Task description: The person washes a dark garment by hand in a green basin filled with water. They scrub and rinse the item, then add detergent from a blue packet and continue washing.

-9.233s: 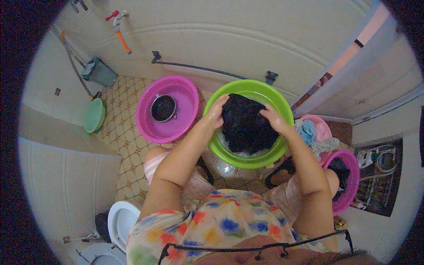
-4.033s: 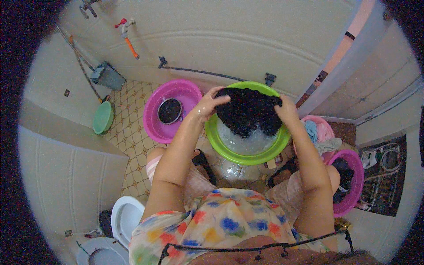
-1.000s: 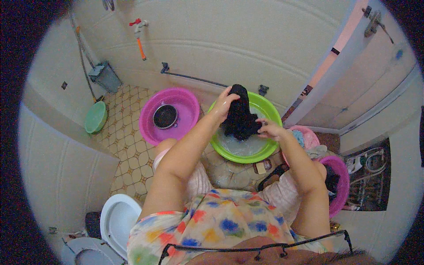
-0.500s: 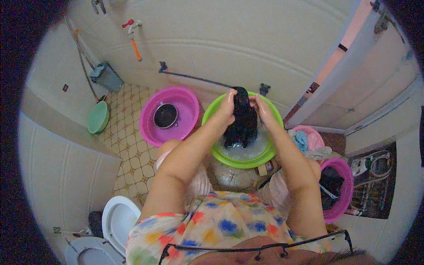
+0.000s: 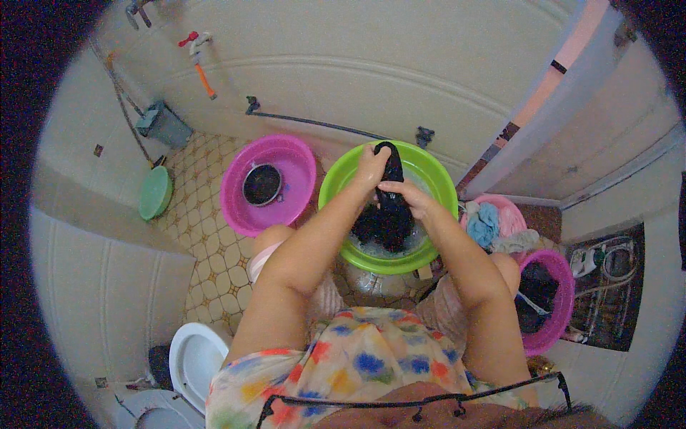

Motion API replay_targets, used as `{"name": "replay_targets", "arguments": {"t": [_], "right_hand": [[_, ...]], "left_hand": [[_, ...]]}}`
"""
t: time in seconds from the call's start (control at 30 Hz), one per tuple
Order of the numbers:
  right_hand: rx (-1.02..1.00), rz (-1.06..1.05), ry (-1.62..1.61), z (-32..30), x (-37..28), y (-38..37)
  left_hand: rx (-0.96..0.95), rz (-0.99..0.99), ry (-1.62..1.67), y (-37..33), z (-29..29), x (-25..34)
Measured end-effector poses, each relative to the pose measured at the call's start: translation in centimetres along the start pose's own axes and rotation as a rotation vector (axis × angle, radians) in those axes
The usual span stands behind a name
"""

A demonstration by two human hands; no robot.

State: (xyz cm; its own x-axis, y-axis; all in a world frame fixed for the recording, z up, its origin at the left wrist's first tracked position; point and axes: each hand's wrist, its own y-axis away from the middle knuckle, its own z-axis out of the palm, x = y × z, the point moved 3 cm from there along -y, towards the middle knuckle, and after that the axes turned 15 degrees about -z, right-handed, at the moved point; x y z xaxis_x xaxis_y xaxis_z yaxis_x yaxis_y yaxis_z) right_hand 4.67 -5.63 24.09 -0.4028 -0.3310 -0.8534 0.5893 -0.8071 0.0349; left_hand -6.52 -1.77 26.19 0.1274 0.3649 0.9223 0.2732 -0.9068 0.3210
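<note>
A bright green basin (image 5: pixel 389 267) stands on the floor in front of me, with sudsy water in it. My left hand (image 5: pixel 371 166) grips the upper end of a wet black garment (image 5: pixel 389 232) above the basin. Pinched lower on the same cloth is my right hand (image 5: pixel 411 196), its thumb lying across the front. The garment's lower part bunches down into the suds. What kind of clothing it is, I cannot make out.
Left of the green basin sits a magenta basin (image 5: pixel 296 189) holding a round dark-topped container (image 5: pixel 262 184). On my right are a pink basin (image 5: pixel 511 216) of light clothes and a magenta basin (image 5: pixel 563 307) with black cloth. A toilet (image 5: pixel 187 365) stands lower left; a red-handled tap (image 5: pixel 194 44) is on the wall.
My right hand has moved left and down onto the front of the black garment. The garment hangs lower, its bottom now bunched in the water. The view has shifted slightly.
</note>
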Motion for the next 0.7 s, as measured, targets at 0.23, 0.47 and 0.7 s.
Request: {"name": "replay_targets", "arguments": {"t": [0.23,0.47,0.7], "right_hand": [[0.060,-0.003,0.042,-1.6,-1.4,0.7],[-0.028,0.025,0.098,0.5,-1.0,1.3],[0.080,-0.154,0.483,-0.9,0.7,-0.3]], "left_hand": [[-0.748,-0.030,0.526,2.4,-0.1,2.6],[-0.726,-0.079,0.418,1.9,0.0,2.1],[-0.469,-0.108,0.394,1.1,1.1,1.1]]}}
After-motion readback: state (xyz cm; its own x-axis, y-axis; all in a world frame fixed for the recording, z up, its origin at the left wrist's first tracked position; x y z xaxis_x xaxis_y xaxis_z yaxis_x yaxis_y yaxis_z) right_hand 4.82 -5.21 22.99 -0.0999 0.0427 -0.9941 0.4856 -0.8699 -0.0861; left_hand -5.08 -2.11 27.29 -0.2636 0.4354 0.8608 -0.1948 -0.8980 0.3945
